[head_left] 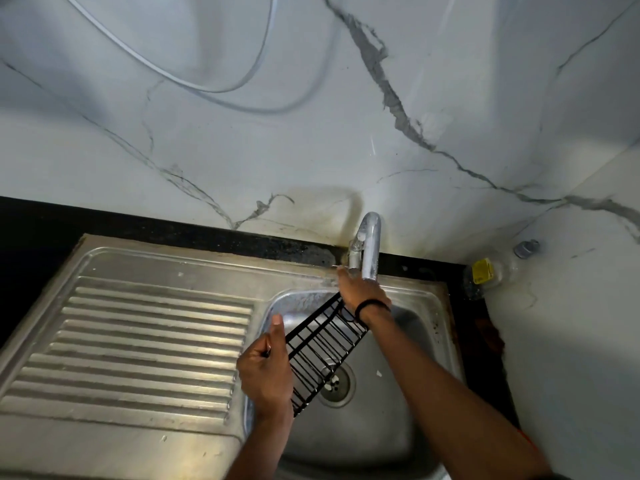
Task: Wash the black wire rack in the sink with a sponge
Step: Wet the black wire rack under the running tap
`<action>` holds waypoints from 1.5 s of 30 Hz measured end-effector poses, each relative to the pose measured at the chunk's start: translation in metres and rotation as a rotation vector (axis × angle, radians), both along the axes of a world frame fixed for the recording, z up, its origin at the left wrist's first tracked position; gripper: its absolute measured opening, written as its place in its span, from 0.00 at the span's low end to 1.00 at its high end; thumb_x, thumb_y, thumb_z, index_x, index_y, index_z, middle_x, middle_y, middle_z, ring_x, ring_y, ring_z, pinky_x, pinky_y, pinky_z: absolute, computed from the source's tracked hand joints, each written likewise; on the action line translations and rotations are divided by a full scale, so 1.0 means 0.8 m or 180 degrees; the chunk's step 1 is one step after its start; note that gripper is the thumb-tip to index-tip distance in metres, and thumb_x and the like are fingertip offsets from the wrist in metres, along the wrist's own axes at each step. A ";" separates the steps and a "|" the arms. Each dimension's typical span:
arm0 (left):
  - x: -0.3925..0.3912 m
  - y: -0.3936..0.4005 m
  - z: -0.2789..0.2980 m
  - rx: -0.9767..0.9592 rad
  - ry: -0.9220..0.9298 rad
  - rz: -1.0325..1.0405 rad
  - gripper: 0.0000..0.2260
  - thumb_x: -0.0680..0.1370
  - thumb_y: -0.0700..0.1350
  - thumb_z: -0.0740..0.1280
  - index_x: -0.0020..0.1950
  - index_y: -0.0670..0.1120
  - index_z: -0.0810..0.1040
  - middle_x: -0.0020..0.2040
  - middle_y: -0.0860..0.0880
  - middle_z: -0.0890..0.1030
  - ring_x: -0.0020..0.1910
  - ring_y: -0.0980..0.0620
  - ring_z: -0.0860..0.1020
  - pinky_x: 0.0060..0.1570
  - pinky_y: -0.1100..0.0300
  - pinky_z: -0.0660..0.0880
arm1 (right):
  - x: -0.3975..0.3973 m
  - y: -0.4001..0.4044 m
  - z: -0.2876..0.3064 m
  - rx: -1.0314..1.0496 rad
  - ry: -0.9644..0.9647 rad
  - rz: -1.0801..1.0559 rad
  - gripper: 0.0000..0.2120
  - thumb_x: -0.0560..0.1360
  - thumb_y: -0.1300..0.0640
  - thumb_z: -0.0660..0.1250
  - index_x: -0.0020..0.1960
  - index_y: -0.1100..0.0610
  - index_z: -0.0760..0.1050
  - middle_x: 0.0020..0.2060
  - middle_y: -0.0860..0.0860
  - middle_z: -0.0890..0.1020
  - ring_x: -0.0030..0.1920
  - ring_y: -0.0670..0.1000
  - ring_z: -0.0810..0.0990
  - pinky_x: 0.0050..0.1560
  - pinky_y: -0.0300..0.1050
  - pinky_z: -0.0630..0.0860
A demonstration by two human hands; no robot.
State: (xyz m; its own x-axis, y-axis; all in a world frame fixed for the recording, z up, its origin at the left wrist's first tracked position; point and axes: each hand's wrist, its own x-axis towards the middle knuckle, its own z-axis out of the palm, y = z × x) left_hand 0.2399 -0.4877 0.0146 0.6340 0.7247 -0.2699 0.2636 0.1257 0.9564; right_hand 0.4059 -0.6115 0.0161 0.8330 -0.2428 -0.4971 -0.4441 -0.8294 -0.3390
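The black wire rack [322,344] hangs tilted over the steel sink basin [408,358], running from the basin's back left corner down toward the drain [337,384]. My left hand [265,368] grips the rack's long left edge, thumb pointing up. My right hand [360,292], a black band on its wrist, reaches over the rack's far end and grips the base of the chrome tap [370,237]; the spout partly hides its fingers. No water stream is visible.
A ribbed steel drainboard [138,341] lies left of the basin. A black counter strip [34,230] runs along the marble wall. A clear bottle with a yellow label [491,271] lies in the back right corner. A white cable [214,88] loops on the wall.
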 end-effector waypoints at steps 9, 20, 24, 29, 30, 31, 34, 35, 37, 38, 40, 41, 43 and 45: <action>-0.043 -0.003 -0.046 -0.0582 0.0046 -0.0351 0.29 0.75 0.64 0.73 0.25 0.47 0.66 0.23 0.46 0.63 0.21 0.53 0.61 0.30 0.61 0.59 | 0.000 -0.003 0.015 0.0422 -0.0146 0.0003 0.35 0.66 0.26 0.61 0.61 0.50 0.75 0.48 0.50 0.79 0.44 0.51 0.77 0.35 0.39 0.70; -0.016 -0.010 -0.039 -0.1866 0.0888 -0.1586 0.26 0.85 0.59 0.58 0.45 0.39 0.83 0.36 0.42 0.85 0.33 0.48 0.80 0.33 0.61 0.75 | -0.050 -0.014 0.057 0.0761 -0.0906 0.1272 0.07 0.77 0.48 0.66 0.53 0.49 0.74 0.48 0.50 0.81 0.44 0.48 0.80 0.37 0.35 0.75; 0.024 -0.002 0.013 -0.2463 0.0668 -0.1504 0.25 0.83 0.63 0.60 0.59 0.42 0.80 0.56 0.39 0.84 0.57 0.41 0.82 0.51 0.46 0.78 | -0.083 -0.014 0.052 0.0012 -0.1658 0.2182 0.12 0.75 0.47 0.60 0.56 0.49 0.72 0.40 0.50 0.83 0.43 0.53 0.80 0.50 0.49 0.78; 0.080 -0.005 0.057 -0.3225 0.0506 -0.1281 0.28 0.83 0.64 0.60 0.52 0.40 0.84 0.44 0.40 0.87 0.42 0.43 0.86 0.50 0.48 0.79 | -0.119 -0.022 0.042 -0.0197 -0.2583 0.3436 0.12 0.72 0.52 0.63 0.51 0.58 0.77 0.39 0.54 0.81 0.40 0.57 0.79 0.59 0.52 0.72; 0.086 -0.007 0.060 -0.3345 0.0475 -0.1186 0.31 0.83 0.64 0.57 0.47 0.38 0.85 0.42 0.40 0.86 0.41 0.43 0.86 0.52 0.48 0.78 | -0.126 -0.025 0.041 -0.0141 -0.2701 0.3604 0.13 0.72 0.52 0.65 0.52 0.58 0.78 0.42 0.56 0.82 0.43 0.57 0.78 0.62 0.53 0.71; 0.090 -0.011 0.061 -0.3389 0.0454 -0.1111 0.34 0.83 0.65 0.56 0.44 0.37 0.86 0.41 0.39 0.85 0.41 0.43 0.85 0.55 0.48 0.78 | -0.131 -0.029 0.038 -0.0120 -0.2787 0.3676 0.14 0.71 0.53 0.66 0.53 0.59 0.79 0.45 0.57 0.82 0.47 0.57 0.78 0.65 0.54 0.71; 0.081 -0.018 0.060 -0.3295 0.0497 -0.1159 0.33 0.83 0.65 0.57 0.49 0.36 0.84 0.44 0.38 0.86 0.44 0.42 0.85 0.54 0.48 0.79 | -0.146 -0.038 0.040 0.0126 -0.3096 0.3453 0.17 0.71 0.54 0.68 0.56 0.61 0.80 0.54 0.59 0.81 0.57 0.59 0.77 0.65 0.53 0.71; 0.075 -0.018 0.058 -0.3285 0.0485 -0.1160 0.31 0.83 0.64 0.57 0.46 0.38 0.83 0.38 0.40 0.85 0.37 0.44 0.84 0.46 0.51 0.79 | -0.150 -0.040 0.040 0.0299 -0.3266 0.3200 0.15 0.72 0.54 0.68 0.56 0.61 0.81 0.54 0.58 0.80 0.57 0.58 0.76 0.64 0.52 0.72; 0.068 -0.018 0.046 -0.3377 0.0355 -0.1102 0.28 0.84 0.63 0.56 0.41 0.42 0.80 0.29 0.46 0.81 0.25 0.51 0.78 0.33 0.58 0.75 | -0.151 -0.046 0.044 0.0525 -0.3313 0.2377 0.13 0.77 0.51 0.65 0.55 0.58 0.81 0.54 0.53 0.78 0.57 0.54 0.75 0.60 0.50 0.73; 0.067 -0.017 0.039 -0.3308 0.0316 -0.1026 0.28 0.84 0.63 0.57 0.45 0.41 0.82 0.32 0.45 0.83 0.27 0.51 0.80 0.33 0.59 0.77 | -0.148 -0.047 0.048 0.0632 -0.3089 0.1836 0.13 0.80 0.48 0.63 0.57 0.54 0.79 0.55 0.51 0.77 0.59 0.52 0.75 0.60 0.50 0.74; 0.065 -0.015 0.031 -0.3108 0.0324 -0.0923 0.29 0.83 0.62 0.58 0.60 0.38 0.83 0.42 0.42 0.87 0.32 0.50 0.83 0.33 0.60 0.79 | -0.135 -0.054 0.050 0.1251 -0.2184 0.0673 0.13 0.82 0.45 0.61 0.62 0.49 0.76 0.61 0.48 0.76 0.63 0.50 0.76 0.63 0.50 0.76; 0.064 -0.013 0.026 -0.2995 0.0325 -0.0934 0.30 0.83 0.63 0.57 0.62 0.37 0.83 0.42 0.42 0.86 0.28 0.51 0.80 0.26 0.62 0.76 | -0.126 -0.055 0.054 0.1704 -0.1667 0.0111 0.15 0.83 0.44 0.60 0.66 0.48 0.74 0.65 0.49 0.76 0.66 0.51 0.75 0.66 0.50 0.74; 0.058 -0.012 0.023 -0.2787 0.0325 -0.1041 0.33 0.83 0.64 0.57 0.61 0.36 0.84 0.38 0.44 0.86 0.26 0.53 0.75 0.19 0.66 0.69 | -0.108 -0.061 0.056 0.2165 -0.0909 -0.0660 0.23 0.83 0.42 0.57 0.73 0.53 0.70 0.71 0.53 0.74 0.71 0.54 0.72 0.71 0.49 0.67; 0.053 -0.009 0.019 -0.2778 0.0318 -0.1062 0.34 0.81 0.66 0.57 0.59 0.37 0.84 0.35 0.47 0.85 0.26 0.55 0.76 0.21 0.67 0.71 | -0.097 -0.071 0.049 0.1863 -0.0438 -0.0800 0.27 0.85 0.41 0.53 0.74 0.58 0.70 0.71 0.55 0.74 0.70 0.55 0.73 0.67 0.45 0.66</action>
